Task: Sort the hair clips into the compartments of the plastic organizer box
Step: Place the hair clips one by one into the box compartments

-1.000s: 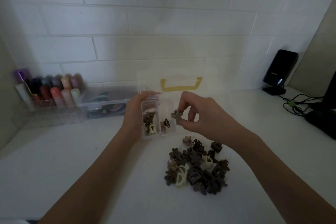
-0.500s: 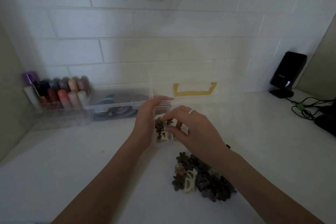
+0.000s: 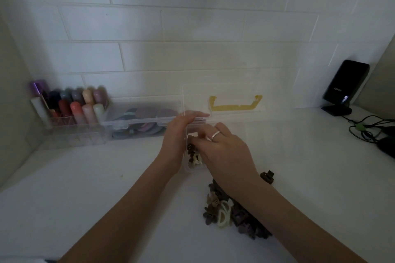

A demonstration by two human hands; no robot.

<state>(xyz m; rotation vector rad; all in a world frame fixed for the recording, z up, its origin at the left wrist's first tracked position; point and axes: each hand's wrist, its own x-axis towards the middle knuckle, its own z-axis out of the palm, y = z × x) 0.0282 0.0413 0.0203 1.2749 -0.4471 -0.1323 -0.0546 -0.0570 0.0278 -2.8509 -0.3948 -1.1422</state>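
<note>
Plenty left: a heap of hair clips (image 3: 233, 211) waits on the tabletop (image 3: 106, 198) behind the right hand (image 3: 224, 151), whose grip dips into the organizer box (image 3: 193, 168), contents hidden, a few clips inside, left hand (image 3: 179, 134) steadying beyond.

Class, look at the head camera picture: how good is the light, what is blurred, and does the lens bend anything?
Head view: dim, greyish light; the right hand is blurred at its fingertips over the organizer box; the left hand is sharper; the clear box nearly vanishes against the white counter; wide-angle lens curves the wall tiles; the pile of hair clips reads dark, with little detail.
</note>
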